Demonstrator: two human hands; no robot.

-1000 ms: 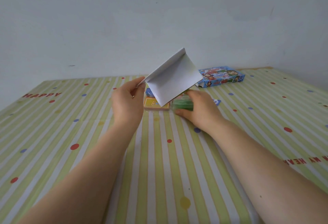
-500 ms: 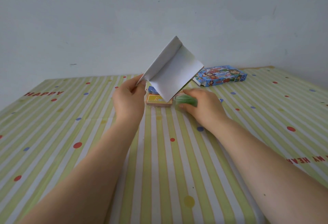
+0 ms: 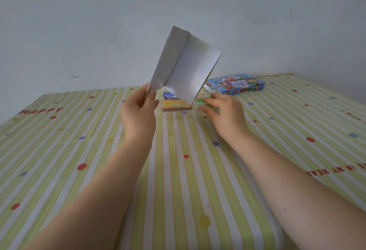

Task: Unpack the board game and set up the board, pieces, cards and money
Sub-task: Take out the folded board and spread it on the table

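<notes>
**Folded board up, green bag in hand**

The left hand (image 3: 138, 115) pinches the low corner of the folded board (image 3: 184, 67) and holds it up off the striped table (image 3: 99, 170) — most likely so it can be opened flat. The right hand (image 3: 223, 115) curls round a blurry green bag (image 3: 206, 103), maybe the pieces. Stacked cards (image 3: 174, 105) lie between the hands. The game box (image 3: 235, 84) sits far right — out of the way.
</notes>
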